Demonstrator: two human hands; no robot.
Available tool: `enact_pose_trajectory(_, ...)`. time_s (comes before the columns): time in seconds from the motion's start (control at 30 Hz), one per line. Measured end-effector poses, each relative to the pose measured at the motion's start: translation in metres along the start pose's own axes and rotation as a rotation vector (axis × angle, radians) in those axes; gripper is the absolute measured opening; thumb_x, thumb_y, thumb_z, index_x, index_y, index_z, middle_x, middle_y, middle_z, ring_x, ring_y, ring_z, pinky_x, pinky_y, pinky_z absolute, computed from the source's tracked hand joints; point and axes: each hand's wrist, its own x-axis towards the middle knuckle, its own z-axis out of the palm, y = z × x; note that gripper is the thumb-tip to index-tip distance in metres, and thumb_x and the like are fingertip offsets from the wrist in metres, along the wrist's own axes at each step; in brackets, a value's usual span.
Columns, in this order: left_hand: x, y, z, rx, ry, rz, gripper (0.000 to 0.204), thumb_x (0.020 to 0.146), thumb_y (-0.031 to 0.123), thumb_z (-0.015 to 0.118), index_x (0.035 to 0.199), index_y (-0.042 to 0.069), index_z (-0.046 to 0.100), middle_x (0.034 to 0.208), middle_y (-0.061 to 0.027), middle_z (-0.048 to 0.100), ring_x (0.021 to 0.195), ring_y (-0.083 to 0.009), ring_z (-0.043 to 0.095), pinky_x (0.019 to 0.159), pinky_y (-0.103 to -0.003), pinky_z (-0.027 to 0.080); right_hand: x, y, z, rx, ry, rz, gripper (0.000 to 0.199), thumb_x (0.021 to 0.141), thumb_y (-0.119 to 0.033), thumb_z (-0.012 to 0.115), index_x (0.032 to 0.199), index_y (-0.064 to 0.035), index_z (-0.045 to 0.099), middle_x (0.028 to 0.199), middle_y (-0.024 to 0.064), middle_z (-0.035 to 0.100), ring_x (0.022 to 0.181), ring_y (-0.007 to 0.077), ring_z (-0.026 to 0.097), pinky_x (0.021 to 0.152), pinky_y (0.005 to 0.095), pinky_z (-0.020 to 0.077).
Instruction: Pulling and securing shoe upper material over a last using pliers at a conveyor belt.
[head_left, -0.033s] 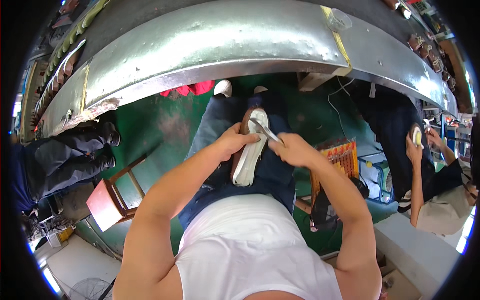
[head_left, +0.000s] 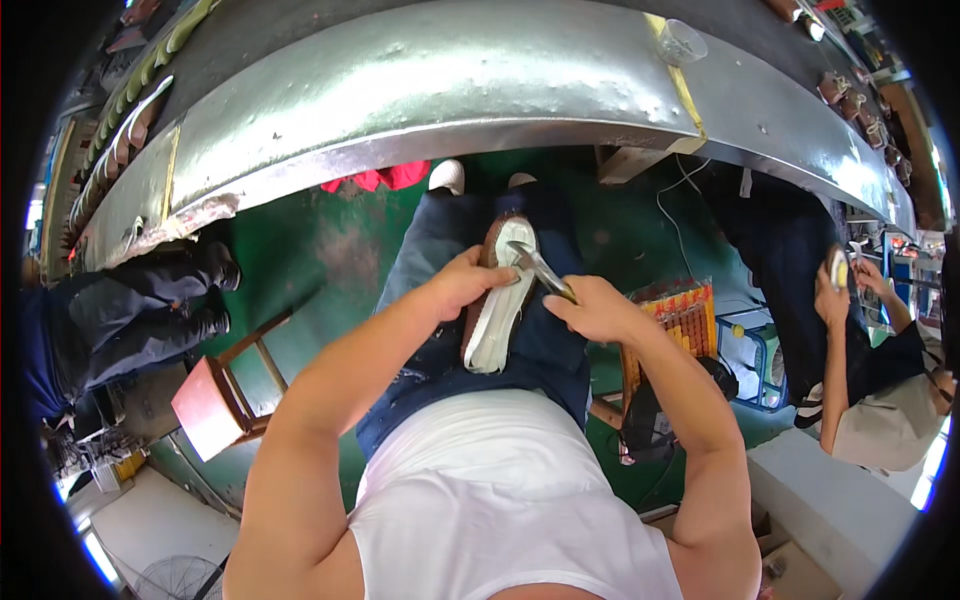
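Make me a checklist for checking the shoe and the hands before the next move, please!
1. Left hand holding the shoe: ok, it grips the shoe's side.
2. Right hand holding the tool: ok, its fingers are closed around the handle.
3. Shoe lying on the lap: ok, white underside facing up.
4. Left thumb well away from the tool: not ok, I think; it lies on the underside, close to the tool's head.
5. Tool touching the shoe: cannot tell; its head is over the underside, but contact isn't clear.
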Motion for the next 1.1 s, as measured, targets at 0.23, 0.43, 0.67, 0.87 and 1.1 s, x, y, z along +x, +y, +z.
enact_pose_trajectory(0.23,-0.012,0.024,0.006,-0.028,-0.097,-0.094,0.052,0.087,0.015,0.072,0.132,0.005,0.048,0.118,-0.0108,0.063,0.107,-0.024,0.064,0.095,-0.042,0.05,-0.044,-0.005,0.036,-0.269,-0.043,-0.167,0.03,0.093,-0.022,0.059,0.095,0.0082,0.059,0.093,0.0258,0.066,0.089,0.0416,0.066,0.08,0.0473,0.0518)
enact_pose_trajectory(0.43,-0.007,0.013,0.003,-0.078,-0.119,-0.049,0.049,0.088,0.015,0.071,0.13,0.003,0.049,0.119,-0.0108,0.064,0.104,-0.0226,0.065,0.093,-0.04,0.052,-0.036,-0.016,0.048,-0.436,0.075,-0.156,0.033,0.09,-0.027,0.065,0.098,0.0033,0.059,0.087,0.0198,0.065,0.083,0.0375,0.066,0.072,0.0448,0.0534)
enact_pose_trajectory(0.67,-0.004,-0.013,-0.001,0.143,0.011,0.145,0.054,0.087,0.022,0.073,0.129,-0.002,0.049,0.116,-0.012,0.064,0.105,-0.022,0.063,0.095,-0.036,0.05,-0.064,0.012,0.069,-0.232,0.187,-0.161,0.037,0.093,-0.037,0.06,0.098,-0.0002,0.061,0.087,0.0201,0.066,0.08,0.039,0.066,0.07,0.0478,0.0521)
enact_pose_trajectory(0.87,-0.036,-0.033,0.007,0.068,-0.219,0.298,0.091,0.091,0.015,0.064,0.157,0.015,0.001,0.155,-0.0137,0.026,0.141,-0.0234,0.03,0.116,-0.036,0.025,-0.066,0.008,0.053,-0.133,-0.027,0.081,0.043,0.095,-0.039,0.055,0.092,0.003,0.063,0.088,0.0259,0.067,0.084,0.043,0.065,0.075,0.0495,0.0518)
enact_pose_trajectory(1.1,-0.012,-0.061,0.018,0.206,0.106,0.551,0.089,0.086,0.009,0.066,0.155,0.01,0.01,0.147,-0.0161,0.035,0.136,-0.024,0.036,0.114,-0.036,0.03,-0.085,-0.011,0.069,-0.366,-0.023,-0.067,0.042,0.096,-0.037,0.054,0.093,0.0046,0.061,0.087,0.0258,0.066,0.083,0.038,0.067,0.072,0.0479,0.054)
